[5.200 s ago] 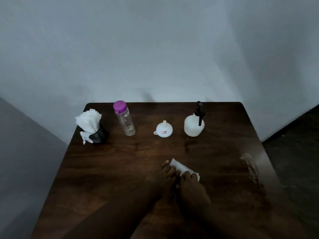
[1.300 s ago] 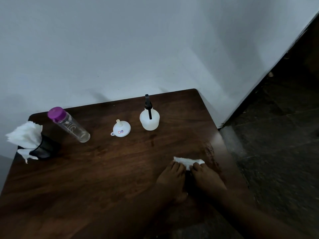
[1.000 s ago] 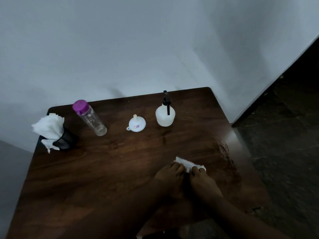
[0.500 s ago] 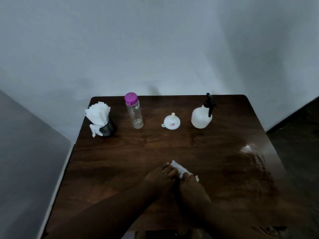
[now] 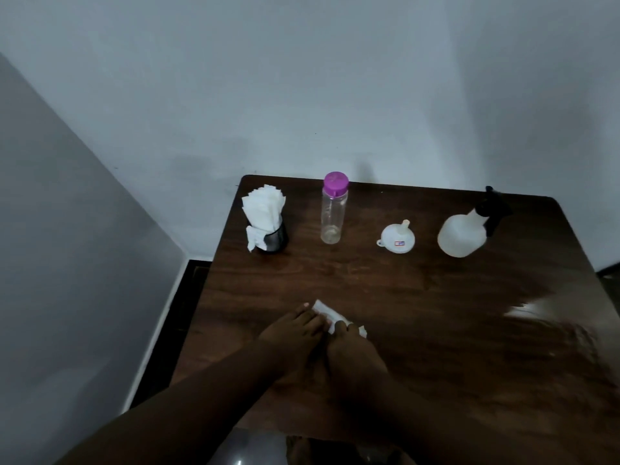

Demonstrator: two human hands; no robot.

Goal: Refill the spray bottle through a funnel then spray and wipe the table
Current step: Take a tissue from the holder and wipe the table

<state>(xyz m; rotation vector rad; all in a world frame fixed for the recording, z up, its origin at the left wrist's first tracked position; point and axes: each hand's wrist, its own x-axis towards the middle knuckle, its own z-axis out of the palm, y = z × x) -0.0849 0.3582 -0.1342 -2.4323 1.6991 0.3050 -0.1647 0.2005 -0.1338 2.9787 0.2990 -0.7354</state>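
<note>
Right now both hands lie side by side near the front middle of the dark wooden tabletop (image 5: pixel 453 370), pressing a folded white paper napkin (image 5: pixel 324 310) flat against the wood. The left hand (image 5: pixel 295 333) has its fingers stretched out over the napkin's left part. The right hand (image 5: pixel 352 354) has its fingers stretched out over the right part. Neither is curled round anything, and the two hands touch along their inner edges. Only the far edge of the napkin and a small corner at the right show beyond the fingertips.

Along the far side of the tabletop four things stand in a row, well apart from the hands. At the right end is the spray bottle (image 5: pixel 461 234), a rounded translucent white body with a black trigger head on it. To its left the white funnel (image 5: pixel 397 238) rests mouth down with its spout up, a small sticker on its side. Further left a clear bottle (image 5: pixel 331 216) stands upright, closed with a purple cap (image 5: pixel 336 184). At the left end a dark cup (image 5: pixel 275 239) holds a bunch of spare napkins (image 5: pixel 263 206), one hanging over its rim.

A wet sheen (image 5: pixel 536 308) glints on the wood toward the right edge. Behind the tabletop rises a pale wall (image 5: pixel 302 78).
</note>
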